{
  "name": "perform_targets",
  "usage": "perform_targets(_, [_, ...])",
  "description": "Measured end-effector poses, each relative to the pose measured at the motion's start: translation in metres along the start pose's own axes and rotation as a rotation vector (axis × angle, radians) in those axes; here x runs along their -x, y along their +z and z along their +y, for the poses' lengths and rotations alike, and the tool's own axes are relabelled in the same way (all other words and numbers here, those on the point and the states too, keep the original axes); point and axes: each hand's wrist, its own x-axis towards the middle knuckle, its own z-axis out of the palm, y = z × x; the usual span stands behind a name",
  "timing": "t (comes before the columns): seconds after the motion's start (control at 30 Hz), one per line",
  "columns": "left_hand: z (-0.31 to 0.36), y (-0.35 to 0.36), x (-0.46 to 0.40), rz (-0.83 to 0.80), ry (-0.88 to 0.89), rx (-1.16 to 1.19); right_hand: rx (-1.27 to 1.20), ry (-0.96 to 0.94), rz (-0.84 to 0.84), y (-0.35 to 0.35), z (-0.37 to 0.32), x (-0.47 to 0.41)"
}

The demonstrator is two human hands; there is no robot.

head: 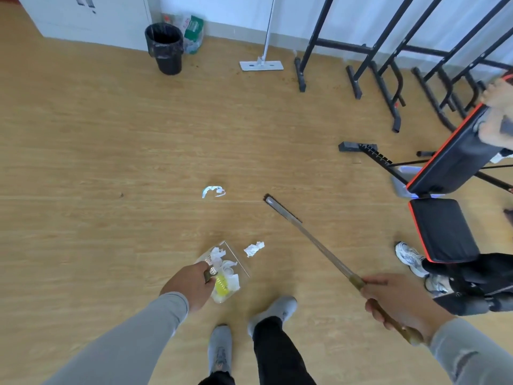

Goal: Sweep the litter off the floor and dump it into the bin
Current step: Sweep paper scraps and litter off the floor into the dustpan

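left hand (191,284) grips the dustpan (226,273) handle; right hand (399,301) clasps the broom (313,240); bin (165,48) at 11 o'clock

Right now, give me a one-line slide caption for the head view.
Left hand holds a litter-filled clear dustpan, right hand grips the broom; two paper scraps remain.

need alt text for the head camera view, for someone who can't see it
Seen from above, a person's left hand holds a clear dustpan with paper scraps in it, and the right hand grips a broom angled over a wooden floor. Two paper scraps lie loose; a black bin stands by the far wall.
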Motion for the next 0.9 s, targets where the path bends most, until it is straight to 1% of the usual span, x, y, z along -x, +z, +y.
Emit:
perform_targets(0.17, [0.006, 0.002, -0.025, -0.016, -0.012, -0.094, -0.066, 0.096, -0.052, 0.048, 0.001, -0.076])
perform_targets(0.27, [0.011, 0.0, -0.041, 0.003, -0.03, -0.105, -0.007, 0.136, -0.135, 0.088, 0.001, -0.102])
perform_targets(0.33, [0.01, -0.005, -0.047, 0.005, -0.043, -0.109, 0.038, 0.149, -0.216, 0.104, 0.005, -0.104])
perform_targets(0.37, [0.008, -0.008, -0.05, 0.005, -0.049, -0.11, 0.045, 0.159, -0.267, 0.102, 0.005, -0.102])
perform_targets(0.43, [0.003, -0.012, -0.056, 0.003, -0.055, -0.116, 0.043, 0.18, -0.349, 0.073, 0.002, -0.099])
perform_targets(0.53, [0.003, -0.018, -0.061, -0.003, -0.04, -0.137, 0.024, 0.213, -0.373, 0.003, -0.002, -0.084])
perform_targets(0.63, [0.008, -0.021, -0.066, 0.006, -0.031, -0.145, 0.083, 0.209, -0.425, -0.028, -0.018, -0.056])
perform_targets(0.77, [0.012, -0.027, -0.071, 0.017, -0.028, -0.135, 0.157, 0.195, -0.412, -0.046, -0.036, -0.047])
perform_targets(0.9, [0.01, -0.029, -0.07, 0.026, -0.022, -0.134, 0.081, 0.207, -0.34, -0.055, -0.043, -0.047])
